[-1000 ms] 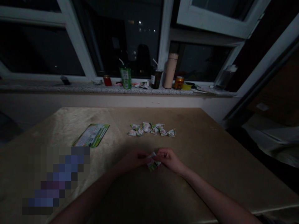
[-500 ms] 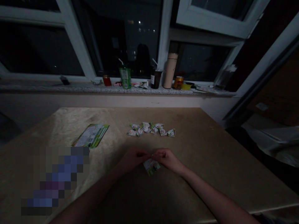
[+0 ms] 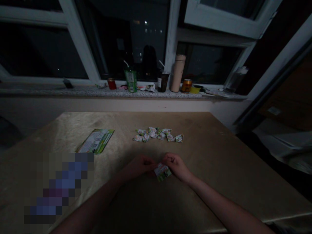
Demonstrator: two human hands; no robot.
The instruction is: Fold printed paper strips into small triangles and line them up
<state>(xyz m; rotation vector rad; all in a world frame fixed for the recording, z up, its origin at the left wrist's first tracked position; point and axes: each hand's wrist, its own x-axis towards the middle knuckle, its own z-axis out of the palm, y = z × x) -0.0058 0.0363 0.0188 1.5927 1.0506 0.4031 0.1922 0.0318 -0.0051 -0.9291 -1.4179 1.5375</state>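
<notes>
A small white-and-green paper piece (image 3: pixel 162 172) lies between my two hands just above the tan table (image 3: pixel 219 156). My left hand (image 3: pixel 140 165) pinches its left edge with the fingers curled. My right hand (image 3: pixel 175 165) grips its right side, fingers closed too. Beyond my hands, a row of several small folded paper pieces (image 3: pixel 158 135) with the same print sits at the table's middle. The room is dim, so the fold of the held piece is hard to read.
A green-and-white leaflet (image 3: pixel 96 141) lies flat at the left of the table, near a blurred patch. The windowsill (image 3: pixel 73 91) behind holds a green drink carton (image 3: pixel 131 80), a dark cup (image 3: pixel 162 81), a tall beige flask (image 3: pixel 178 73), small jars and litter.
The paper piece has turned between my fingers and now lies flatter and slightly to the right. Both hands stayed in nearly the same place.
</notes>
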